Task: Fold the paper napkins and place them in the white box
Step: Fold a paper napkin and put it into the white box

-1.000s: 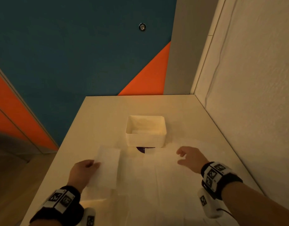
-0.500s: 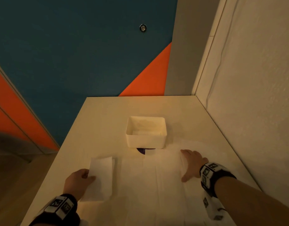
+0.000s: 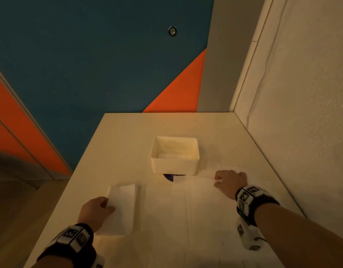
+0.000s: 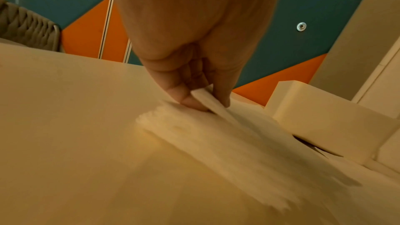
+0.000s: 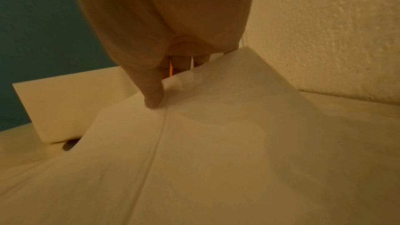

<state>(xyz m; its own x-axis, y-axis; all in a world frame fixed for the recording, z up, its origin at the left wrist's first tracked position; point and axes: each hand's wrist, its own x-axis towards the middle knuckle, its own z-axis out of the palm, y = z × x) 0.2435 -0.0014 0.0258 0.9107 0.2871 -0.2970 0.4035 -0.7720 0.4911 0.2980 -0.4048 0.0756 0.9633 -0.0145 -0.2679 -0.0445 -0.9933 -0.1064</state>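
Observation:
The white box (image 3: 174,165) stands open near the table's middle, a pale folded napkin lying inside (image 3: 174,156). My left hand (image 3: 101,207) pinches the left edge of a folded white napkin (image 3: 124,206) between thumb and fingers (image 4: 190,102); that napkin lies low at the table's left. My right hand (image 3: 227,180) is right of the box, thumb and fingers curled on the far edge of a large unfolded napkin (image 3: 195,206), lifting it slightly (image 5: 184,78). More flat napkins cover the near table.
The pale table (image 3: 128,136) meets a rough white wall (image 3: 302,132) on the right and a teal and orange wall (image 3: 89,64) behind. A dark round mark (image 3: 167,176) peeks out under the box's front. A chair back (image 4: 28,26) stands beyond the table's left side.
My left hand drew the folded napkin down and toward me at the left. My right hand went from hovering to flat on the paper, then forward to grip the sheet's far edge.

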